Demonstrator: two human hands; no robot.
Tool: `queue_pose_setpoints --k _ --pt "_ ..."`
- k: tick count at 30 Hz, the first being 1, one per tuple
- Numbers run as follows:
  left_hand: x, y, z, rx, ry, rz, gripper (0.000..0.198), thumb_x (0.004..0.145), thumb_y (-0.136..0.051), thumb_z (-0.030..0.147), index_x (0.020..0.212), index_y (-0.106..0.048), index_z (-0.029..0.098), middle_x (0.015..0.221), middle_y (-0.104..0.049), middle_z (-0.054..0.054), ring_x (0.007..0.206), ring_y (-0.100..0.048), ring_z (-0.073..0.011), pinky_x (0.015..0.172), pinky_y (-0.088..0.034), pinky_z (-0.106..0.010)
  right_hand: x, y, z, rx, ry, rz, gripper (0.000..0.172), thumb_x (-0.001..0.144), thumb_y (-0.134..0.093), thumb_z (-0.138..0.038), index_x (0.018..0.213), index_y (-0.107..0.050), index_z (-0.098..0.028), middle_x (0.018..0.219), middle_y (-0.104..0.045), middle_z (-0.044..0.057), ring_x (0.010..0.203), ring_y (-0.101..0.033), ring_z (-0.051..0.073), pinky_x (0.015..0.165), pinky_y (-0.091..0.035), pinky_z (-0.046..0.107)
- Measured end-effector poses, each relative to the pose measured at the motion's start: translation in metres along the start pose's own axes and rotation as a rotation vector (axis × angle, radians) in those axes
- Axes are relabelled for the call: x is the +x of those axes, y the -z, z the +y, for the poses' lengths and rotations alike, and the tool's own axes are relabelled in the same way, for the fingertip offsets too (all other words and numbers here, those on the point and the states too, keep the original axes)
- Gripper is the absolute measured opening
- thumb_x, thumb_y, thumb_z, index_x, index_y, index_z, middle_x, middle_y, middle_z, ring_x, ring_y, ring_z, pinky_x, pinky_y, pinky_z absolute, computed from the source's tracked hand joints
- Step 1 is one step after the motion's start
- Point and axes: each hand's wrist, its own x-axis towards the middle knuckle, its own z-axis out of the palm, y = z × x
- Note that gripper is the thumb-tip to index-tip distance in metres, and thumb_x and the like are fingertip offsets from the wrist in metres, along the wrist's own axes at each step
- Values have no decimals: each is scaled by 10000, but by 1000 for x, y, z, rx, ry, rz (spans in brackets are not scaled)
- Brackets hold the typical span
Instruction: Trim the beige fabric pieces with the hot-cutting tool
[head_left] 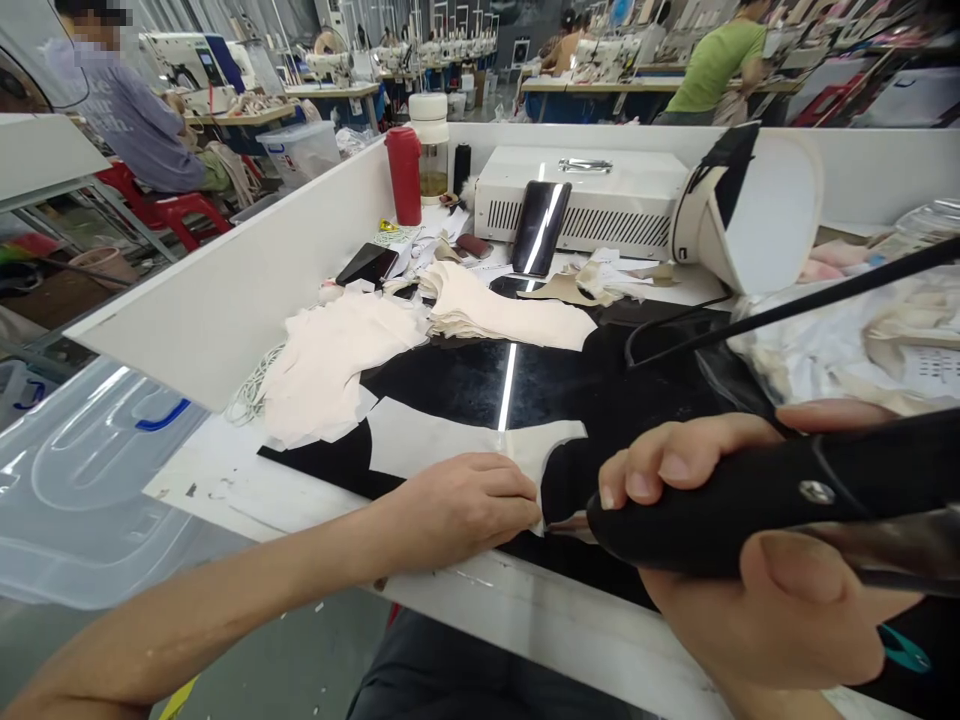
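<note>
My left hand (469, 505) lies on a pale, curved cut fabric piece (442, 440) on the glossy black board (442, 375). Its fingers are pinched together at the piece's lower right corner. Close to the camera, my right hand (787, 580) wraps round a thick black-bodied tool (720, 515) with a screw in its side; its exact kind I cannot make out. The tool's rounded end points left, and a thin strip shows between it and the fabric corner. Farther back lie a stack of cream fabric pieces (510, 310) and a looser pile of pale pieces (337, 350).
A phone (540, 228) leans on a vented white box (585, 195). Nearby stand a red tumbler (405, 175) and a white lamp-like cone (772, 210). A black rod (810, 300) slants across the right. White side boards (217, 260) edge the table. Other people sit at sewing machines beyond.
</note>
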Motion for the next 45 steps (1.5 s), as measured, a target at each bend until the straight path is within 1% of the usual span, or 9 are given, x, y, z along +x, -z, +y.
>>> queue_pose_setpoints --k 3,6,12,18,27,33,36,41,45 --pt "1 1 0 -8 6 -10 248 1219 -593 101 1067 -788 123 1081 -853 -86 1011 -794 -196 1053 -678 -327 -2 -2 5 59 76 42 452 851 -1049 -440 1186 -757 -353 806 -722 -49 600 -667 205 533 -628 390" --pt "1 1 1 -2 23 -33 271 1230 -576 116 1065 -789 142 1084 -857 -88 1018 -798 -195 1051 -678 -329 -1 -5 6 88 114 2 435 876 -1035 -392 1208 -764 -322 821 -752 -49 615 -684 203 520 -616 361" --pt "-3 -1 0 -6 36 -58 189 1198 -639 103 1117 -801 157 1133 -857 -102 1085 -809 -211 1081 -673 -340 2 -9 2 71 105 15 376 900 -1031 -361 1159 -760 -324 771 -748 -52 566 -598 188 510 -567 331" --pt "-3 -1 0 -1 20 -33 212 1212 -611 113 1100 -789 141 1104 -850 -101 1054 -801 -209 1064 -674 -335 0 -9 4 112 107 18 417 874 -1044 -376 1187 -776 -318 813 -774 -50 607 -691 202 502 -597 329" --pt "-7 -5 -2 5 12 -19 106 1172 -698 112 1174 -800 138 1147 -860 -102 1099 -812 -214 1103 -685 -343 0 -10 4 101 102 -16 341 925 -999 -319 1179 -772 -329 787 -730 -42 583 -626 178 498 -574 316" --pt "-11 -2 4 28 8 -51 92 1157 -732 116 1214 -800 140 1176 -874 -102 1120 -827 -213 1169 -665 -342 -1 -7 1 82 106 -30 425 895 -1030 -430 1174 -731 -314 770 -740 -53 578 -666 178 491 -588 304" --pt "-13 8 13 -24 -8 -49 108 1184 -685 119 1172 -792 116 1129 -874 -100 1071 -830 -210 1146 -660 -332 8 0 -4 88 122 3 433 868 -1045 -412 1177 -758 -313 775 -741 -44 571 -661 189 472 -587 319" --pt "-13 23 27 -85 52 -109 159 1236 -635 208 1205 -772 134 1121 -877 -70 1023 -823 -199 1063 -674 -319 35 16 -3 17 169 177 397 828 -1032 -382 1129 -776 -342 778 -703 -49 593 -657 209 485 -605 366" --pt "3 18 23 9 66 -63 223 1256 -564 191 1205 -775 140 1095 -852 -82 956 -805 -186 944 -688 -313 50 23 9 -3 204 148 411 847 -1022 -348 1147 -743 -316 786 -728 -64 591 -683 189 502 -622 341"
